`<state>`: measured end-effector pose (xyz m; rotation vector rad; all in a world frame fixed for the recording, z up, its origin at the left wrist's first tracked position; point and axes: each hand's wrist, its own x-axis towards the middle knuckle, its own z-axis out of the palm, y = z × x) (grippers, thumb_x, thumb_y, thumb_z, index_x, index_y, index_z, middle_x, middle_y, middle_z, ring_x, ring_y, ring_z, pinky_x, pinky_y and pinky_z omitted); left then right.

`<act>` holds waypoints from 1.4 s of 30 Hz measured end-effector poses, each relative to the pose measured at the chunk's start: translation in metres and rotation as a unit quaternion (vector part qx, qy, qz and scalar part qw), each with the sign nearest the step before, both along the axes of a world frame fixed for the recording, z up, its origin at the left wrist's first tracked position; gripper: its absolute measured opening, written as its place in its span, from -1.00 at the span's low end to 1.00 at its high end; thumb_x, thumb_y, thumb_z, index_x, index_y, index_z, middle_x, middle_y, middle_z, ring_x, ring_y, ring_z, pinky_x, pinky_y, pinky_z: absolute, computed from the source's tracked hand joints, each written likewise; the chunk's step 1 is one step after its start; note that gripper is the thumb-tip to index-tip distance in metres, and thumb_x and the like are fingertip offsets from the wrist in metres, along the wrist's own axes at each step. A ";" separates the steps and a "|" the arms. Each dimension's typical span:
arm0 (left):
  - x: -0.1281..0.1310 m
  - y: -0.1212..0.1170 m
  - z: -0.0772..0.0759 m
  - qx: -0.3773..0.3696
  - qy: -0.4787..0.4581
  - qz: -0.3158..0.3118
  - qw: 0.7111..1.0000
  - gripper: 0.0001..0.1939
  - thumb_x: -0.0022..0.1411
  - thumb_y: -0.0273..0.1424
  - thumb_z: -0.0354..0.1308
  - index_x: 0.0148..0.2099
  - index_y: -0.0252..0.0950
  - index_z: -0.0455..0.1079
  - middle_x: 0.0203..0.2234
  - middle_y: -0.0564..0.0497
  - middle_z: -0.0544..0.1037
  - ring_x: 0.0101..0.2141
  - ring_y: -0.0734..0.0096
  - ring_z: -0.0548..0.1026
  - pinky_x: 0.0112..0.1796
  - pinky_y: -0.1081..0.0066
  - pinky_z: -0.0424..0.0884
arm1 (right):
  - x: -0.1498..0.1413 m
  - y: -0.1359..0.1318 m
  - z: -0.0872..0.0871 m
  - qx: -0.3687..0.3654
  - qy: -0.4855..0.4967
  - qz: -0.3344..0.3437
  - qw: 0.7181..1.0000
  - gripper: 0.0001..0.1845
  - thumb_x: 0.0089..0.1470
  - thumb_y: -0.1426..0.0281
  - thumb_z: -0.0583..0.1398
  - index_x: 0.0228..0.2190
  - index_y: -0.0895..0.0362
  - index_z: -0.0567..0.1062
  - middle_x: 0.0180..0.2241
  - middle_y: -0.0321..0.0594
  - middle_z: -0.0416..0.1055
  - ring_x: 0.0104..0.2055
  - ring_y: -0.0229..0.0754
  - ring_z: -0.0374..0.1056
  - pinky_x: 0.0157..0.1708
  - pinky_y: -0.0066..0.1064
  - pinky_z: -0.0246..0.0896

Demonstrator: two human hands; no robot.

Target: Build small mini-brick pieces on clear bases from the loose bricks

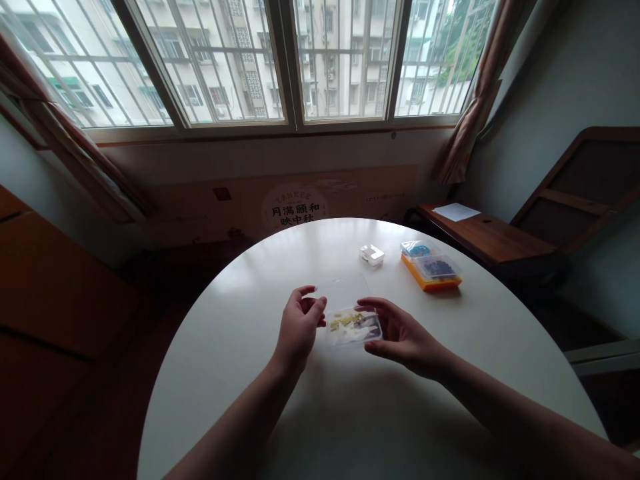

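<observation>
Gripping the clear box (353,337) at its R end, the R hand (407,339) is spanning it w/ fingertips at the far edge & thumb at the near corner. L hand (299,325) is hovering at the box's L edge, fingers curling, thumb near index; can't tell if it's pinching anything small or touching the box. Box is sitting nr the middle of the round white worktop (220,387), directly btwn the hands, w/ its see-through lid (347,290) standing open on the far side, v. faint. Inside, yellow-green pcs (345,322) are lying loose, mostly toward the back; too small to ID.

Farther back & a bit R, a small clear/white case (372,255) is resting alone on the worktop. To its R, an orange box (425,283) is supporting 2 clear containers: one holding blue stuff (419,249), the other, nearer, holding dark bits (440,268). Beyond the worktop, R side, white paper (456,211) is lying on a wooden surface (500,237). A lettered banner (295,207) is showing low under the barred window (340,67), & curtains (483,87) are hanging at both sides.
</observation>
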<state>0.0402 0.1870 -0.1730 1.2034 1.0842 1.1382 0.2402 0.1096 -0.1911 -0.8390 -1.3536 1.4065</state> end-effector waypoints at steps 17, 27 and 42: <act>0.016 -0.005 -0.038 0.153 0.194 -0.044 0.968 -0.54 0.35 -0.31 -0.12 0.19 -0.34 0.37 0.14 -0.17 0.44 0.16 0.17 0.35 0.21 0.13 0.21 | 0.031 0.011 0.027 0.173 -0.437 -0.166 0.867 -0.22 0.08 0.46 0.22 0.28 -0.05 0.14 0.19 -0.07 0.20 0.02 -0.07 0.37 -0.09 -0.20 0.46; 0.027 -0.017 -0.035 0.221 0.500 -0.134 0.827 -0.14 0.13 -0.07 0.17 0.33 -0.50 0.13 0.28 -0.39 0.21 0.31 -0.18 0.08 0.30 -0.06 -0.13 | 0.017 0.004 0.016 0.329 -0.553 -0.121 0.756 -0.22 0.10 0.68 0.01 0.30 -0.04 0.13 0.28 -0.08 0.12 0.24 0.03 0.19 0.14 -0.04 0.29; 0.025 -0.023 -0.033 0.273 0.460 -0.127 0.835 -0.28 0.11 -0.08 0.23 0.27 -0.24 0.25 0.22 -0.20 0.31 0.25 -0.15 0.17 0.27 -0.05 -0.04 | 0.024 0.003 0.011 0.444 -0.571 -0.088 0.685 -0.24 0.12 0.73 -0.02 0.26 -0.08 0.23 0.29 -0.15 0.16 0.24 0.02 0.19 0.08 -0.02 0.28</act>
